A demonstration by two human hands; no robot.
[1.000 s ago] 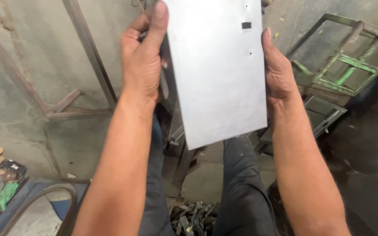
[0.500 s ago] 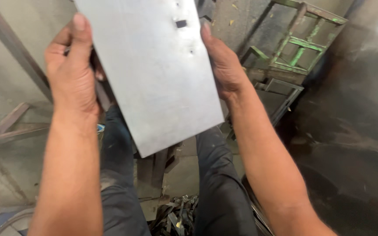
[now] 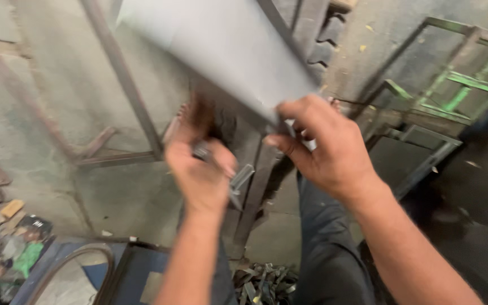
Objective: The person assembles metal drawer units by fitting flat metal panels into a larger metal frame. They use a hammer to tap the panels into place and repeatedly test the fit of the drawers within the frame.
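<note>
Grey metal sheet (image 3: 221,48) is tilted, running from top left down to its lower corner at frame centre, above the person's dark-trousered knees. Right hand (image 3: 326,149) pinches that lower corner, grip pressed together on the sheet edge with thumb and fingers. Left hand (image 3: 199,164) sits just below-left of the sheet corner, blurred; grip looks curled around a small metal piece (image 3: 238,181), contact with the sheet itself cannot be told. Green-painted metal frame (image 3: 453,90) lies right of the sheet on the floor. Pile of metal scraps (image 3: 264,282) sits below the sheet, between the legs.
</note>
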